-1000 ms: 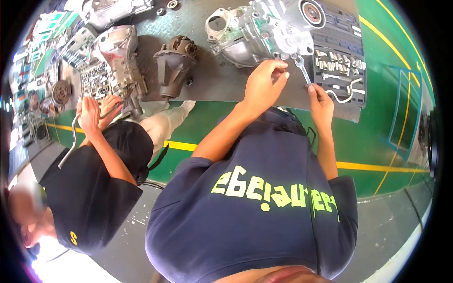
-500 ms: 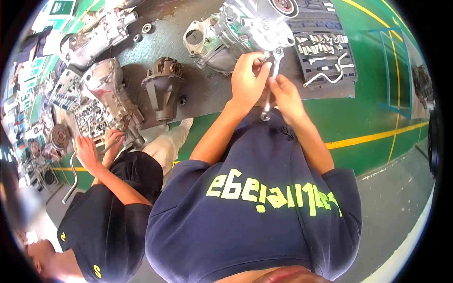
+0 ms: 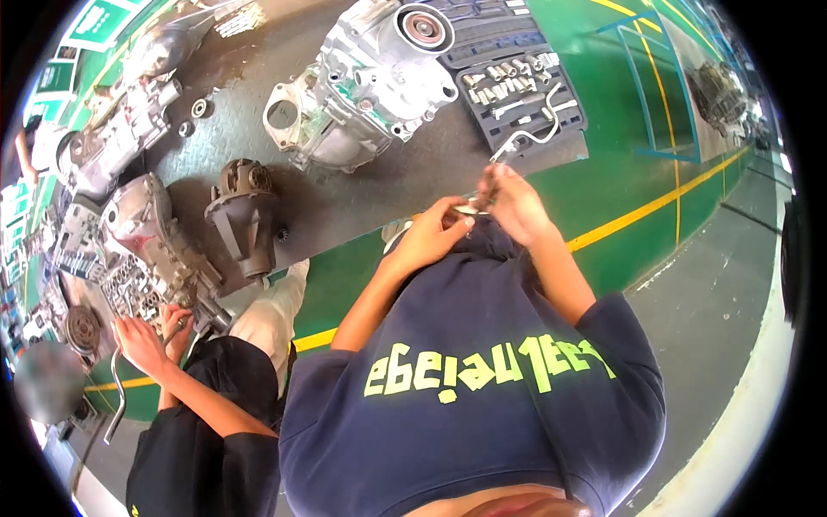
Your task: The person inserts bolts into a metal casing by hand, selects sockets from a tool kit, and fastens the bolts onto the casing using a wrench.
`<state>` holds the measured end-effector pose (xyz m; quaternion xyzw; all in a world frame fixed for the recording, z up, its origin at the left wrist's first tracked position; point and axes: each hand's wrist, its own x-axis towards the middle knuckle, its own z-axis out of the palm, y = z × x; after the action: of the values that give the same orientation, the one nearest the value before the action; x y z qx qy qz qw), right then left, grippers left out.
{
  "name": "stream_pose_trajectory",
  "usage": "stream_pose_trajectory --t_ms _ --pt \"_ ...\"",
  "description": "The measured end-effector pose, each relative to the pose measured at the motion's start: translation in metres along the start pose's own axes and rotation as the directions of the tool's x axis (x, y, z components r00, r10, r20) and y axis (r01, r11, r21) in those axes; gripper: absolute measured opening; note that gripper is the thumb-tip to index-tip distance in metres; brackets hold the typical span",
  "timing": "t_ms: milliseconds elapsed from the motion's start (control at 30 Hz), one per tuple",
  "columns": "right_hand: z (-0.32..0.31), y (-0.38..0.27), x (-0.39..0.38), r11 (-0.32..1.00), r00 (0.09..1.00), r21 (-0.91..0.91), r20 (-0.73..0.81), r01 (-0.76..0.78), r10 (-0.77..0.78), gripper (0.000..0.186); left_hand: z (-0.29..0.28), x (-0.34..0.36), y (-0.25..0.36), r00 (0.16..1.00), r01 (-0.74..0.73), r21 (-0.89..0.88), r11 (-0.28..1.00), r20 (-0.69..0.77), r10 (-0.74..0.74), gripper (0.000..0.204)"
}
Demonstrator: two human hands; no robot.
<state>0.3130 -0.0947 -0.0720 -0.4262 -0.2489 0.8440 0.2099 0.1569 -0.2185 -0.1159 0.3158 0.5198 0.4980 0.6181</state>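
Observation:
Close to my body, just off the bench's front edge, both hands come together around a shiny combination wrench [image 3: 470, 209]. Only a short bright piece of it shows between the fingers; the rest is hidden. My left hand [image 3: 431, 234] is closed with thumb and fingers on it. My right hand [image 3: 515, 205] pinches at its far side, fingertips curled together. Ahead and to the left, apart from both hands, a silver gearbox housing [image 3: 366, 95] stands on the metal bench [image 3: 379, 194].
An opened black socket set case [image 3: 525, 103] lies right of the gearbox, with a white bent handle [image 3: 538, 131] on it. A brown differential unit [image 3: 245, 215] stands left. A co-worker's hands [image 3: 155, 340] grip a bent bar beside another gearbox [image 3: 155, 224].
My hands have drawn back from the gearbox toward my body, bringing the wrench away from it and turning it so less shows. The whole view has shifted, with the bench things lower and further left.

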Motion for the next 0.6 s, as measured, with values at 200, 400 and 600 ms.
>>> stream_pose_trajectory --t_ms 200,400,600 --pt "-0.149 -0.033 0.100 0.998 0.885 0.040 -0.462 -0.038 0.052 0.015 0.005 0.005 -0.028 0.959 0.047 -0.037 0.998 -0.276 -0.055 0.030" --pt "-0.291 -0.086 0.193 -0.231 0.732 -0.971 0.197 0.056 -0.652 0.037 0.012 -0.017 -0.038 0.652 0.092 0.038 0.995 -0.758 -0.031 0.030" --pt "-0.239 -0.082 0.219 -0.757 0.833 -0.546 0.553 0.359 -0.004 0.015 0.079 -0.075 -0.066 0.295 -0.039 -0.288 0.957 -0.918 -0.265 0.029"
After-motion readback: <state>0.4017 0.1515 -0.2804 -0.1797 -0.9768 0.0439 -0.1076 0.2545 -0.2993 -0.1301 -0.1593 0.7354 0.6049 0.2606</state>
